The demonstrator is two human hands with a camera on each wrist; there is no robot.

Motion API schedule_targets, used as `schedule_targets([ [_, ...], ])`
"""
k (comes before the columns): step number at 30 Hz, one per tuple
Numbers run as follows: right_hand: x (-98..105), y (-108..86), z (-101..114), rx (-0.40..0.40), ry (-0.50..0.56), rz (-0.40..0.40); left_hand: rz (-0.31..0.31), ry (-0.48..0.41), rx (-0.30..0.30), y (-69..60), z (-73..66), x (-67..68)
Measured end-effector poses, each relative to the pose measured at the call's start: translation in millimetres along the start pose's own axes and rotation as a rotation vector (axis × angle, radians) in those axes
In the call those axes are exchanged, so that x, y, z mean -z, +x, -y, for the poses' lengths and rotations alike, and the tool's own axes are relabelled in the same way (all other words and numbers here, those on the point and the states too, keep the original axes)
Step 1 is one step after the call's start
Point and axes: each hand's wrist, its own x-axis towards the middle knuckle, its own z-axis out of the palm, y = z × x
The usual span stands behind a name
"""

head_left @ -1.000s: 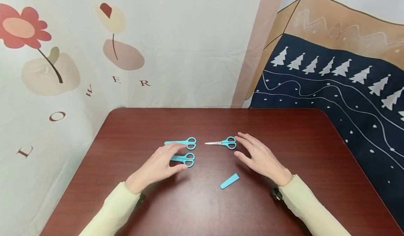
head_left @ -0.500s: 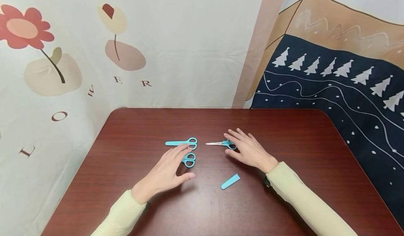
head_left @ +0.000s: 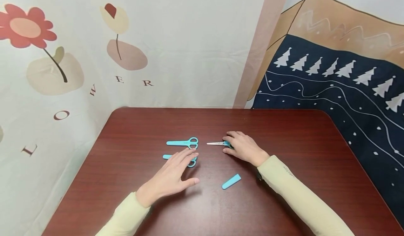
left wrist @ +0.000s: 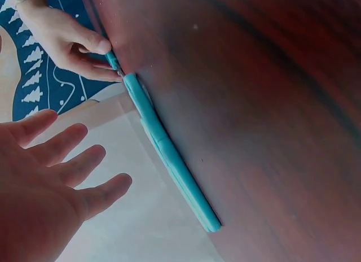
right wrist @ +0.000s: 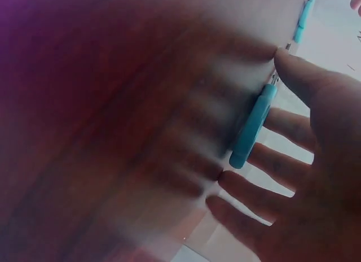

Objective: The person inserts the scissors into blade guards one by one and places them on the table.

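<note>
While the left hand hovers, splayed, the nearer right hand straddles uncapped scissors, fingers parted, blades pointing left.

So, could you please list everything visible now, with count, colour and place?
Table: 1, reddish brown, middle and foreground
Sheathed scissors: 2, light blue, left of centre, nearer pair partly hidden
Unsheathed scissors: 1, blue with silver blades, right of these
Scissors sheath: 1, light blue, loose, near side
Flower-print backdrop: 1, off-white, left rear
Tree-print backdrop: 1, navy and tan, right rear
Wrist device: at least 1, dark, right wrist
Sleeves: 2, pale yellow-green, forearms
Left hand: 1, bare, above the nearer sheathed scissors
Right hand: 1, bare, at the unsheathed scissors' handles
</note>
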Motion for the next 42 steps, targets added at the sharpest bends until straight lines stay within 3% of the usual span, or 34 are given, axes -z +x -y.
schedule_targets([
  [5,1,-0.9,-4,0.013,0.006,-0.056,0.041,-0.009,-0.008,2.3,-4.7,-4.3],
  [12,4,-5.2,-7,0.014,0.012,-0.074,0.087,-0.007,-0.037,8.0,-13.3,-8.9],
  [19,13,-20.0,-13,-0.028,0.104,-0.122,0.150,0.024,-0.099,20.9,-21.5,-15.1],
  [27,23,-41.2,-21,-0.055,0.114,-0.200,0.219,0.061,-0.192,36.0,-30.8,-24.0],
  [35,33,-52.9,-23,-0.091,0.131,-0.198,0.256,0.035,-0.243,48.3,-41.3,-33.4],
  [42,38,-63.7,-29,-0.123,0.141,-0.199,0.271,0.082,-0.289,60.1,-47.7,-46.0],
])
